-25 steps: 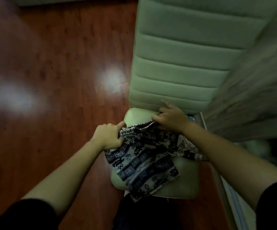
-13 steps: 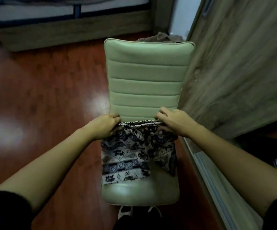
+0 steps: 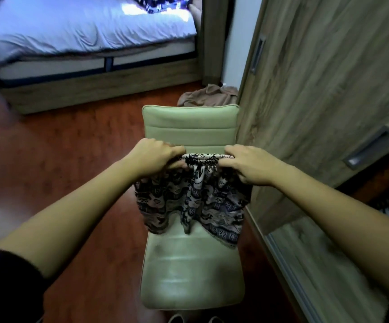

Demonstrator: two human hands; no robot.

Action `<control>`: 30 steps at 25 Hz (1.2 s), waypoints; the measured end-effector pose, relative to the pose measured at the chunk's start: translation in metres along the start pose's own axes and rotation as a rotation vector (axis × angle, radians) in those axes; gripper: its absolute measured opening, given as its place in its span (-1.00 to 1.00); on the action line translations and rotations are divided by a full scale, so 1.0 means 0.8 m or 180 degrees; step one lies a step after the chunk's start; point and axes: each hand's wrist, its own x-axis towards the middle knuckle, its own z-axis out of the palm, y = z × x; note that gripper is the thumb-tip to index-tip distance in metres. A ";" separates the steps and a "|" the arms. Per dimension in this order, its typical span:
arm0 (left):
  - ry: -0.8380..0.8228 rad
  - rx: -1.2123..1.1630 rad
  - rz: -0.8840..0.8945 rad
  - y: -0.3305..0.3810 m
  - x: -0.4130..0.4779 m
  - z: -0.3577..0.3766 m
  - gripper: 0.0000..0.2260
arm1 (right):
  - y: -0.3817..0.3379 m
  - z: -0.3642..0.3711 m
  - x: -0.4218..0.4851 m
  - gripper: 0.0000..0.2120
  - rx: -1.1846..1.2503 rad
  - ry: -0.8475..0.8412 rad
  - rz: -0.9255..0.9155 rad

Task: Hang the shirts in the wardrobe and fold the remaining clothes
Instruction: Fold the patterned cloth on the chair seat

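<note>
Shorts (image 3: 193,197), centre of the frame: a patterned pair held up by the waistband in front of the chair (image 3: 189,271), legs hanging towards the seat. Whether the hems touch the cushion cannot be told.

Handling, as judged: thin, limp cloth, light, in no way fragile. It will sag and swing wherever it is unsupported. The gathered waistband looks the firmest part, so its two ends are the sound places to hold, and the hems next for a fold.

Left grip (image 3: 156,157): fingers curled tight over the waistband's left end, knuckles up. Right grip (image 3: 247,166): closed likewise on the right end, the cloth pinched under the fingers. A short length of waistband runs taut between them.
</note>
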 end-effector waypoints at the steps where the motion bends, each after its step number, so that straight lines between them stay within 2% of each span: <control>1: -0.0181 -0.0017 -0.0063 0.001 0.001 -0.010 -0.52 | -0.003 -0.012 -0.001 -0.64 0.0132 -0.0162 0.0168; 3: -0.0350 -0.0037 -0.0180 0.004 0.006 -0.036 -0.61 | -0.007 -0.041 -0.003 -0.59 0.0291 -0.0427 0.0461; 6: -0.0316 -0.0245 -0.0398 0.002 0.013 -0.060 -0.62 | -0.008 -0.061 0.006 -0.46 0.0665 -0.0700 0.0740; 9: -0.0883 -0.0843 -0.0545 0.002 0.020 -0.056 -0.60 | -0.006 -0.049 0.014 -0.62 0.1655 -0.0626 0.1241; 13: -0.0713 -0.1823 -0.1313 0.025 0.033 -0.038 -0.76 | -0.022 -0.016 0.023 -0.62 0.2550 -0.0479 0.1550; 15: -0.0553 -0.2337 -0.1559 0.046 0.036 -0.036 -0.75 | -0.033 -0.015 0.028 -0.77 0.3464 -0.0054 0.2181; 17: -0.0428 -0.3034 -0.1860 0.060 0.036 -0.035 -0.76 | -0.043 -0.025 0.034 -0.79 0.4695 0.0120 0.2686; 19: -0.0338 -0.3503 -0.1913 0.065 0.034 -0.039 -0.80 | -0.047 -0.031 0.038 -0.75 0.5561 0.0307 0.2803; 21: -0.0465 -0.3688 -0.1752 0.062 0.032 -0.046 -0.77 | -0.050 -0.039 0.041 -0.83 0.6356 0.0545 0.2838; 23: -0.0715 -0.3607 -0.1458 0.058 0.029 -0.056 -0.70 | -0.048 -0.049 0.041 -0.76 0.7385 0.0640 0.2754; 24: -0.0784 -0.3390 -0.1307 0.056 0.028 -0.059 -0.64 | -0.045 -0.051 0.040 -0.70 0.7660 0.0665 0.2649; 27: -0.0810 -0.2777 -0.0966 0.051 0.025 -0.058 -0.47 | -0.042 -0.054 0.039 -0.74 0.7494 0.0491 0.2568; 28: -0.0837 -0.2717 -0.0866 0.049 0.024 -0.059 -0.44 | -0.042 -0.053 0.039 -0.76 0.7025 0.0285 0.2595; 29: -0.0871 -0.2683 -0.0749 0.047 0.024 -0.061 -0.41 | -0.038 -0.049 0.037 -0.75 0.6044 0.0028 0.2550; 30: -0.0895 -0.2661 -0.0630 0.044 0.024 -0.064 -0.38 | -0.032 -0.046 0.032 -0.74 0.4529 -0.0257 0.2374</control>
